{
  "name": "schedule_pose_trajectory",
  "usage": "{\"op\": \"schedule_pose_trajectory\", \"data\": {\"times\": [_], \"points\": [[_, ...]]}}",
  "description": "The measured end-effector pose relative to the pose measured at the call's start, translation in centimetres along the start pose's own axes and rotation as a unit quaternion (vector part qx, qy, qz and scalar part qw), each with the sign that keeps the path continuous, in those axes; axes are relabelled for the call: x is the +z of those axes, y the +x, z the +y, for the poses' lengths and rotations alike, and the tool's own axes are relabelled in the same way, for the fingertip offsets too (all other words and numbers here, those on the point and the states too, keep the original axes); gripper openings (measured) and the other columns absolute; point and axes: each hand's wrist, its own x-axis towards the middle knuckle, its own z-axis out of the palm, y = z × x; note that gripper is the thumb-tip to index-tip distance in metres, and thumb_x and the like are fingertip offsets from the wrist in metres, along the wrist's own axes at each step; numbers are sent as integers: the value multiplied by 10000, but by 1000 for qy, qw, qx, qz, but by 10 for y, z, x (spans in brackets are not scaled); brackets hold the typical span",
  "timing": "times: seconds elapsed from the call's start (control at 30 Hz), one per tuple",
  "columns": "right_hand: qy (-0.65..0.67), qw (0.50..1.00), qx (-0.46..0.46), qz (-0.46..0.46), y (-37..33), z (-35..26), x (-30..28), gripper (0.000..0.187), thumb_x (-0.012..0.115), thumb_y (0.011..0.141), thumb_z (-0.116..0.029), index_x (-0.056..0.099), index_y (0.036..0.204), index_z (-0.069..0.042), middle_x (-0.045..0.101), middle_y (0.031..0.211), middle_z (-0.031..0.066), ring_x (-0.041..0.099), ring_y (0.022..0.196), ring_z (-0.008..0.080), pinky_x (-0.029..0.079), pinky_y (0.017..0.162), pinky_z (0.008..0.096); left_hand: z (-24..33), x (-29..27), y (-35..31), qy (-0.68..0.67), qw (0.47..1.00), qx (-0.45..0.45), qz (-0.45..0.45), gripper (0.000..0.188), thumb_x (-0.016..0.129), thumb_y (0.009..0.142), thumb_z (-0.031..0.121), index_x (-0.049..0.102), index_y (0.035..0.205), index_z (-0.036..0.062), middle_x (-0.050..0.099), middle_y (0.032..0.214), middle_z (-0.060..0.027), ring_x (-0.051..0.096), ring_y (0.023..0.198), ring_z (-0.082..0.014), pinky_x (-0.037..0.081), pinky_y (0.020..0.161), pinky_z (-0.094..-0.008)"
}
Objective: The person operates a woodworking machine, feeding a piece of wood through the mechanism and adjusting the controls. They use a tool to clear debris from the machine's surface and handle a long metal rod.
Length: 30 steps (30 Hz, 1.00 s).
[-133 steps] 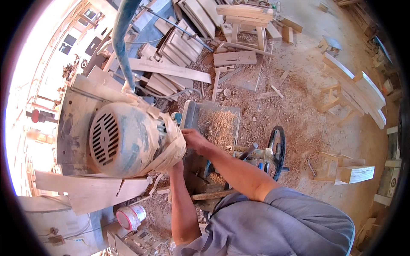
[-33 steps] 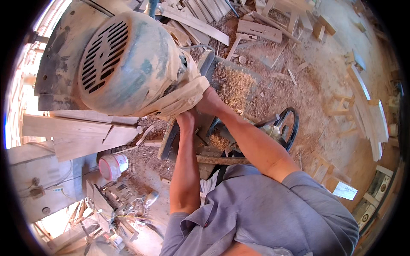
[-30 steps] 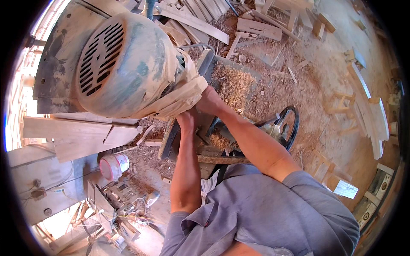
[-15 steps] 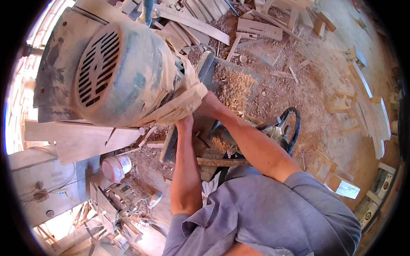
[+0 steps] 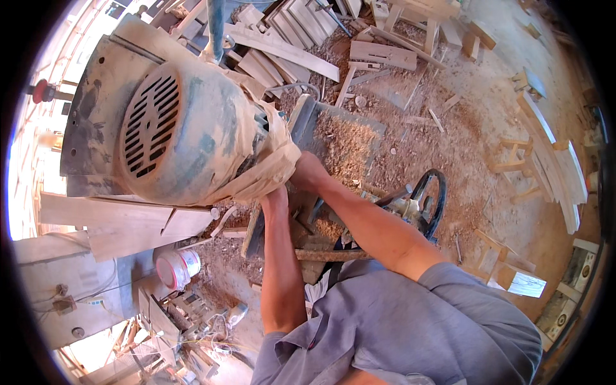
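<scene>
A large dusty machine motor (image 5: pixel 212 135) with a slotted vent cover fills the upper left. Loose tan wrapping (image 5: pixel 273 151) hangs around its near end. Both my arms reach up under that end. My left hand (image 5: pixel 274 197) shows only at the wrist, just below the wrapping. Beside it on the right, the back of my right hand (image 5: pixel 308 172) is visible at the wrapping's edge. The fingers of both hands are hidden, so what they hold or touch cannot be made out. A metal machine table (image 5: pixel 308 122) heaped with wood shavings (image 5: pixel 346 144) lies just beyond my right hand.
A black handwheel (image 5: pixel 439 205) stands right of my right forearm. Wooden boards (image 5: pixel 282 54) are piled at the back, and more planks (image 5: pixel 555 160) lie far right. A white and pink bucket (image 5: pixel 178 268) sits at left near a grey metal box (image 5: pixel 96 289). Wood debris litters the floor.
The motor and most surroundings sit slightly lower in the picture, as the view has shifted a little. Both hands remain at the wrapped end of the motor.
</scene>
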Motion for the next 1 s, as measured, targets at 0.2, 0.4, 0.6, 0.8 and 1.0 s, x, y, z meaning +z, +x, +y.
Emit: {"op": "schedule_pose_trajectory", "data": {"times": [0.2,0.4,0.6,0.8,1.0], "points": [[70,997,27,-20,5,-12,-8,294,726,776,-192,678,1033,-57,695,1017,139,671,920,253,512,797,343,76,-13,-26,-24,999,-29,-9,540,709,819,89,498,1305,-17,517,1337,-144,505,1207,-249,395,1023,-375],[172,984,53,-15,8,-17,0,300,732,782,-172,684,1056,-59,701,1032,115,667,921,219,507,822,336,58,-28,-13,-80,996,-25,-19,546,671,871,124,447,1354,0,471,1372,-123,458,1237,-236,378,1042,-368],[402,916,-1,7,8,-15,22,477,751,760,-164,599,1193,-31,658,1165,124,616,1076,191,475,918,348,19,-49,-7,-169,982,-64,-52,525,612,928,258,441,1359,10,455,1368,-118,446,1227,-221,383,1039,-369],[299,947,-112,18,20,-9,34,514,792,731,-208,604,1178,-35,656,1164,123,604,1067,175,477,914,343,12,-44,-8,-26,998,29,-54,537,655,901,260,483,1352,24,508,1341,-127,482,1214,-233,398,1033,-393],[481,877,11,-3,15,-7,36,478,823,684,-191,652,1102,-36,689,1051,60,605,955,115,498,847,316,18,-61,-4,-153,976,-87,-125,444,673,881,236,577,1259,23,567,1287,-113,512,1184,-234,407,1020,-392]]}}
